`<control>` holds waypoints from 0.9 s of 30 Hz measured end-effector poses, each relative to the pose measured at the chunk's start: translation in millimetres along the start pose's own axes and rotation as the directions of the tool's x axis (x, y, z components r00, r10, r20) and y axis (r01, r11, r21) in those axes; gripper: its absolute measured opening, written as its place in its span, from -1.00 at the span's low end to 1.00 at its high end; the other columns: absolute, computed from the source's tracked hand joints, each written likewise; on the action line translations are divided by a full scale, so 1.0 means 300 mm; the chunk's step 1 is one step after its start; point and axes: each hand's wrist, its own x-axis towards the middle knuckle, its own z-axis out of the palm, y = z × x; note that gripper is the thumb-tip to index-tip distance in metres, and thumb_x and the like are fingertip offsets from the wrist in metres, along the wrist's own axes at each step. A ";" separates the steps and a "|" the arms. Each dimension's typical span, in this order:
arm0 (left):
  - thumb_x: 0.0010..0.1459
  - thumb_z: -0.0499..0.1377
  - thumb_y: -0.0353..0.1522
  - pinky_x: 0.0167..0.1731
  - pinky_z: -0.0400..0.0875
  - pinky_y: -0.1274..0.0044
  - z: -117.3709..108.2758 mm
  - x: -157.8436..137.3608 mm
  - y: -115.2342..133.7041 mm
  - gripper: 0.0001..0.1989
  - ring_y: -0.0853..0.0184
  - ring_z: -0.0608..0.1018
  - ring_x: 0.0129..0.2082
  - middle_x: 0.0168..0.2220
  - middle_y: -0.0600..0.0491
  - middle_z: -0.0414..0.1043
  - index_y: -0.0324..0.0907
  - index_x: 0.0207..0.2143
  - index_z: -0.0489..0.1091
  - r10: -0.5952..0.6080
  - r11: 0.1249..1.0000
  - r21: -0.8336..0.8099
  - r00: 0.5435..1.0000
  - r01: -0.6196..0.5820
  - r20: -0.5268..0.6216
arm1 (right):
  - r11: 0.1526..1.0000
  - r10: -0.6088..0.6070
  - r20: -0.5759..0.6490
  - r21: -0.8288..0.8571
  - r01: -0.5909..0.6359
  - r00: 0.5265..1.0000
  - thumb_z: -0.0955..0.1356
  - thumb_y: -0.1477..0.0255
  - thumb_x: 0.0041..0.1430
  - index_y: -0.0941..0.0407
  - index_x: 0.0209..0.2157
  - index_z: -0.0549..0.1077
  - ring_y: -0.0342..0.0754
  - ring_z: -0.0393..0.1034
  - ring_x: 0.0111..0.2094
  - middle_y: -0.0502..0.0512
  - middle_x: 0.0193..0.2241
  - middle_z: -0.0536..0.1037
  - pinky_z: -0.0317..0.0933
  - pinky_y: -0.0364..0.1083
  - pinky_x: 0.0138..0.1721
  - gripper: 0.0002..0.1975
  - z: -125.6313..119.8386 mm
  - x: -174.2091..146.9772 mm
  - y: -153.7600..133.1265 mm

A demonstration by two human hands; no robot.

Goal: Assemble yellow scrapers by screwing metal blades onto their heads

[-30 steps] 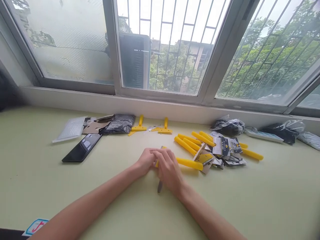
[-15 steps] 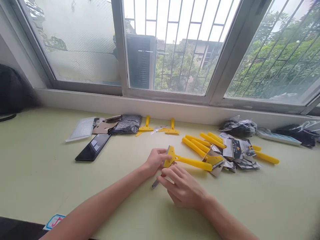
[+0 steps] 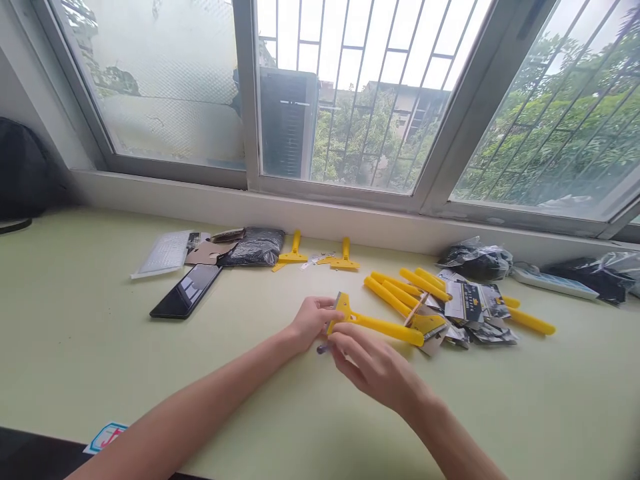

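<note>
One left hand (image 3: pixel 310 325), one right hand (image 3: pixel 377 363) and one yellow scraper (image 3: pixel 385 327) at frame center; two more scrapers (image 3: pixel 346 261) along the table's (image 3: pixel 280 427) far edge. At least seven yellow handles (image 3: pixel 387 297) crowd the pile right of center. One phone (image 3: pixel 186 293) lies at left, one sticker (image 3: pixel 105 437) at lower left, two dark-filled plastic bags (image 3: pixel 475 260) at right.

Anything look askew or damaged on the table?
Yes: beside each of the two yellow scrapers at the back, a flat yellow piece lies crooked to its head, with tiny unidentifiable bits scattered between. The scraper in the left hand shows no obvious damage.
</note>
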 end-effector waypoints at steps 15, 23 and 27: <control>-0.03 0.43 -0.23 -0.37 0.60 0.33 0.007 -0.025 0.003 -0.55 0.06 0.66 -0.25 -0.14 -0.22 0.55 -0.33 -0.12 0.54 0.089 0.992 0.075 0.980 -0.104 0.180 | 0.795 0.537 -0.403 0.536 -0.285 0.741 0.36 0.51 0.32 0.03 0.04 0.42 -0.07 0.57 -0.31 0.10 -0.17 0.59 0.53 -0.01 -0.30 -0.72 0.014 -0.031 0.093; -0.03 0.43 -0.22 -0.37 0.61 0.32 0.008 -0.022 0.001 -0.53 0.04 0.66 -0.25 -0.21 -0.20 0.56 -0.32 -0.11 0.54 0.087 0.991 0.088 0.981 -0.103 0.172 | 0.792 0.523 -0.403 0.556 -0.253 0.751 0.35 0.50 0.34 0.02 0.04 0.39 -0.08 0.56 -0.32 0.10 -0.16 0.58 0.54 0.01 -0.29 -0.73 0.003 -0.025 0.086; -0.03 0.43 -0.22 -0.36 0.61 0.32 0.011 -0.025 0.004 -0.53 0.05 0.66 -0.25 -0.17 -0.21 0.55 -0.31 -0.10 0.54 0.082 0.990 0.096 0.982 -0.099 0.172 | 0.780 0.532 -0.377 0.567 -0.265 0.758 0.34 0.49 0.36 0.02 0.05 0.38 -0.09 0.56 -0.33 0.10 -0.16 0.58 0.54 0.02 -0.26 -0.74 0.015 -0.027 0.089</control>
